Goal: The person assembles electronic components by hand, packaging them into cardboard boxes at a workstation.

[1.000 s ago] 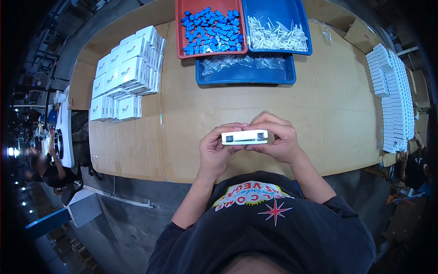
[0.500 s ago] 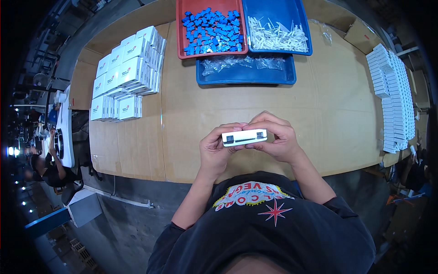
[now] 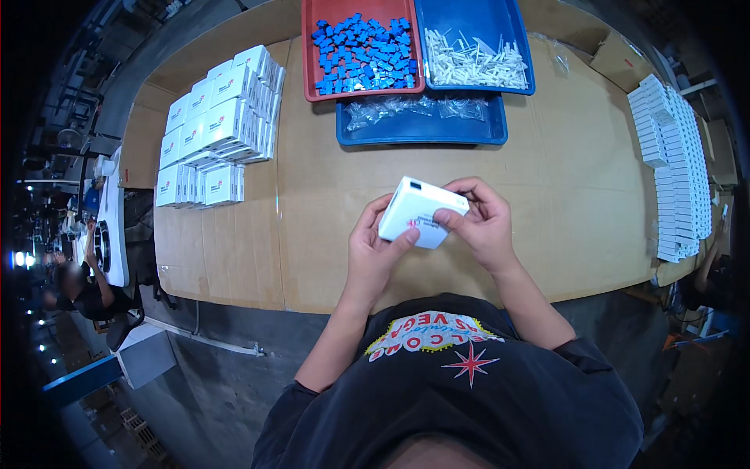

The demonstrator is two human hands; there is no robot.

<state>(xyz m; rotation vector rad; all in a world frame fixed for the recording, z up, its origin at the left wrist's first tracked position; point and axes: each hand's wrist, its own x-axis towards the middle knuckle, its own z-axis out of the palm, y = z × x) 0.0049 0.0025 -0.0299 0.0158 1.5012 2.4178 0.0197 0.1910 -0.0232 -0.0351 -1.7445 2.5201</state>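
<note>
Head view, looking down over a cardboard-covered worktable [image 3: 547,203]. A small white rectangular carton [image 3: 420,213] is held above the table's near edge, just in front of the chest, tilted so that one narrow end faces up and away. The left hand [image 3: 376,244] is closed around the carton's lower left side, thumb pressed against its printed face. The right hand [image 3: 483,225] is closed on the right end, thumb and fingertips pinching that corner.

At the far edge, three trays are set touching one another: a red plastic tray of small blue parts [image 3: 312,55], a blue plastic tray of white plastic pieces [image 3: 519,47] beside it, and a second blue tray holding clear plastic bags [image 3: 422,131] just in front of both. Stacked white printed boxes [image 3: 215,125] are grouped at far left, well apart from the hands. A long row of flat white cartons [image 3: 672,164] is laid along the right edge. Another person [image 3: 86,289] is seen seated beyond the table's left side.
</note>
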